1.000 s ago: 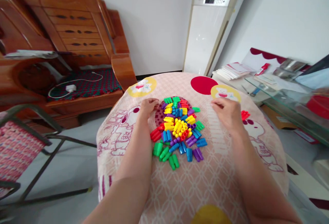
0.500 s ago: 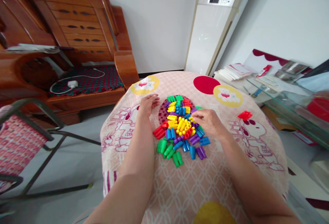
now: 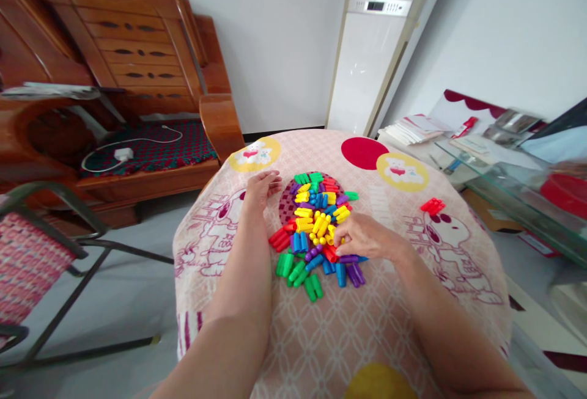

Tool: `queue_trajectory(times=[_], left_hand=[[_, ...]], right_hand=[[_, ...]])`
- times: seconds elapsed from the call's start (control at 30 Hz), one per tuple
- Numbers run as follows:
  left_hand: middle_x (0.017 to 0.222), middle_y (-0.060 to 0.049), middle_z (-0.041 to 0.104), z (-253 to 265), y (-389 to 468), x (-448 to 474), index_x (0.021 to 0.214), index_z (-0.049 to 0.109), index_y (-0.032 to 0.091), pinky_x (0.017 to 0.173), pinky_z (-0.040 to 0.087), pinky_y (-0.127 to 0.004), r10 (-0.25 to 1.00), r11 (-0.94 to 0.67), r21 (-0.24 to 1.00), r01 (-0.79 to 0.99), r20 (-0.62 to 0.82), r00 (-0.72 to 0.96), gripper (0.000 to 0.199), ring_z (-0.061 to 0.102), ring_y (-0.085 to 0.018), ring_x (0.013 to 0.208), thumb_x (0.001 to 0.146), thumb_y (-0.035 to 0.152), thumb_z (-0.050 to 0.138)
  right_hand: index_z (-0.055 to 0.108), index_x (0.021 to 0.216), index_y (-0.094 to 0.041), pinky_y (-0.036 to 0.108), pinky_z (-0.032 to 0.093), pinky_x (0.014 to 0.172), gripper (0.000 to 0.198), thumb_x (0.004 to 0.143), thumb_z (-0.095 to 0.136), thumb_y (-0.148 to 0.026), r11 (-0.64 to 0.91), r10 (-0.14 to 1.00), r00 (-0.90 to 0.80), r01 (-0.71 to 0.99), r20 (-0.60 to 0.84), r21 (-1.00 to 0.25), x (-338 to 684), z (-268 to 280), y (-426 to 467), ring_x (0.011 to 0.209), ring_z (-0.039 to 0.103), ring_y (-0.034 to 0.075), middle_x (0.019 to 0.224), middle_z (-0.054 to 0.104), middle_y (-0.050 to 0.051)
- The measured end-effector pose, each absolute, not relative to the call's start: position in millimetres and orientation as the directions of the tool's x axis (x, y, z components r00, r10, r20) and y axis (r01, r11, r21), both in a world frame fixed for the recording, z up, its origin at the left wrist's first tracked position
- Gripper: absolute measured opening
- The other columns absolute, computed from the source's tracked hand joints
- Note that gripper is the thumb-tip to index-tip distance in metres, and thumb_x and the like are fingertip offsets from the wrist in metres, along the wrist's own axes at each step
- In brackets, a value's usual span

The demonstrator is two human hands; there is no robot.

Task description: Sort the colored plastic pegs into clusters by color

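A pile of plastic toy blocks shaped like short joined tubes lies mid-table, in red, yellow, green, blue and purple. My right hand (image 3: pixel 364 237) reaches into its right side. Its thumb and fingers are pinched at a red toy block (image 3: pixel 329 253), partly covered by the fingertips. Yellow blocks (image 3: pixel 321 225) lie just left of these fingers, and purple blocks (image 3: pixel 355 275) below them. To the left of the pile, my left hand (image 3: pixel 265 188) rests with fingers stretched out and holds nothing. Green blocks (image 3: pixel 313 288) sit at the pile's near edge.
A lone cluster of red blocks (image 3: pixel 433 206) lies at the right on the round table's patterned cloth (image 3: pixel 321 350). A glass-topped stand (image 3: pixel 499 185) with papers and a metal pot is on the right. A wooden bench (image 3: pixel 151 167) and a woven chair (image 3: pixel 36 246) stand left.
My right hand has moved down and toward me, from the pile's upper right to the red block. My left hand stays stretched out beside the pile. The view has shifted slightly.
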State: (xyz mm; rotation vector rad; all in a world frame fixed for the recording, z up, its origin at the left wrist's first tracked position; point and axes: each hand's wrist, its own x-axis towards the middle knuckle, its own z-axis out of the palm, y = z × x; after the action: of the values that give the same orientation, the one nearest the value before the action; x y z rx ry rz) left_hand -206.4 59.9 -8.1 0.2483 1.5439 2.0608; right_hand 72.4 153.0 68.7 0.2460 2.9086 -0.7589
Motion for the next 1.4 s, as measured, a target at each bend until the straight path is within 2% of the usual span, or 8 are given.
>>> queue_trajectory(times=[0.17, 0.27, 0.33, 0.5, 0.7, 0.87, 1.07, 1.4], left_hand=[[0.069, -0.003, 0.069, -7.6, 60.2, -205.8, 0.084, 0.07, 0.01, 0.057, 0.053, -0.018, 0.527, -0.181, 0.934, -0.307, -0.171, -0.833, 0.007, 0.062, -0.008, 0.056, 0.078, 0.012, 0.068], [0.071, -0.004, 0.069, -8.7, 60.0, -206.0, 0.085, 0.07, 0.011, 0.058, 0.054, -0.019, 0.53, -0.176, 0.94, -0.292, -0.16, -0.833, 0.01, 0.063, -0.009, 0.058, 0.076, 0.015, 0.072], [0.071, -0.004, 0.069, -9.4, 60.0, -206.3, 0.086, 0.07, 0.011, 0.059, 0.055, -0.02, 0.532, -0.173, 0.942, -0.288, -0.156, -0.832, 0.012, 0.063, -0.009, 0.058, 0.075, 0.016, 0.074], [0.07, -0.003, 0.068, -9.1, 60.7, -206.9, 0.086, 0.069, 0.011, 0.058, 0.054, -0.019, 0.537, -0.17, 0.941, -0.292, -0.16, -0.828, 0.01, 0.063, -0.008, 0.056, 0.076, 0.013, 0.071], [0.067, -0.003, 0.068, -8.6, 61.8, -207.1, 0.084, 0.068, 0.011, 0.058, 0.053, -0.019, 0.525, -0.152, 0.945, -0.291, -0.172, -0.833, 0.014, 0.061, -0.008, 0.053, 0.074, 0.017, 0.076], [0.07, -0.003, 0.069, -10.6, 60.7, -206.4, 0.085, 0.069, 0.012, 0.06, 0.055, -0.02, 0.539, -0.167, 0.946, -0.276, -0.147, -0.829, 0.013, 0.062, -0.008, 0.056, 0.075, 0.018, 0.075], [0.07, -0.003, 0.069, -12.5, 60.7, -205.4, 0.087, 0.069, 0.011, 0.058, 0.053, -0.019, 0.539, -0.18, 0.945, -0.272, -0.137, -0.831, 0.012, 0.062, -0.008, 0.055, 0.076, 0.016, 0.072], [0.068, -0.003, 0.068, -10.4, 62.1, -202.8, 0.086, 0.069, 0.011, 0.06, 0.053, -0.02, 0.53, -0.158, 0.949, -0.272, -0.151, -0.834, 0.009, 0.061, -0.008, 0.055, 0.077, 0.014, 0.071]], right_hand=[[0.076, 0.104, -0.016, 0.03, 0.049, 0.077, 0.021, 0.088, 0.065, -0.024, 0.809, 0.294, -0.931, 0.122, 0.216, -0.575, 58.4, 39.7, 159.8, 0.085, 0.067, 0.02, 0.094, 0.075, 0.008], [0.062, 0.137, -0.019, 0.041, 0.042, 0.108, 0.046, 0.092, 0.065, -0.029, 0.858, 0.164, -0.927, -0.035, 0.336, -0.513, 47.9, 25.4, 146.0, 0.13, 0.054, 0.026, 0.143, 0.058, 0.014], [0.059, 0.14, -0.023, 0.045, 0.035, 0.116, 0.047, 0.094, 0.063, -0.033, 0.879, 0.031, -0.949, -0.122, 0.313, -0.46, 43.7, 21.5, 134.1, 0.14, 0.044, 0.027, 0.152, 0.05, 0.013], [0.075, 0.097, -0.02, 0.038, 0.044, 0.102, 0.013, 0.093, 0.066, -0.028, 0.871, -0.104, -0.956, -0.221, 0.276, -0.438, 45.3, 29.1, 132.5, 0.112, 0.062, 0.021, 0.111, 0.073, 0.008], [0.066, 0.064, -0.018, 0.032, 0.045, 0.081, 0.029, 0.093, 0.065, -0.024, 0.899, -0.02, -0.958, -0.142, 0.286, -0.414, 54.2, 37.9, 158.3, 0.078, 0.059, 0.017, 0.072, 0.068, 0.003], [0.074, 0.086, -0.018, 0.036, 0.048, 0.086, 0.019, 0.096, 0.057, -0.021, 0.892, 0.113, -0.898, -0.097, 0.426, -0.441, 50.6, 32.4, 153.5, 0.087, 0.063, 0.02, 0.085, 0.073, 0.007], [0.065, 0.126, -0.018, 0.047, 0.038, 0.112, 0.033, 0.101, 0.045, -0.019, 0.919, -0.033, -0.94, -0.163, 0.34, -0.36, 36.5, 19.7, 120.7, 0.133, 0.05, 0.025, 0.13, 0.067, 0.01], [0.073, 0.106, -0.015, 0.048, 0.038, 0.108, 0.023, 0.091, 0.066, -0.032, 0.958, 0.186, -0.955, 0.125, 0.231, -0.257, 18.3, 8.7, 121.3, 0.125, 0.05, 0.032, 0.11, 0.072, 0.014]])
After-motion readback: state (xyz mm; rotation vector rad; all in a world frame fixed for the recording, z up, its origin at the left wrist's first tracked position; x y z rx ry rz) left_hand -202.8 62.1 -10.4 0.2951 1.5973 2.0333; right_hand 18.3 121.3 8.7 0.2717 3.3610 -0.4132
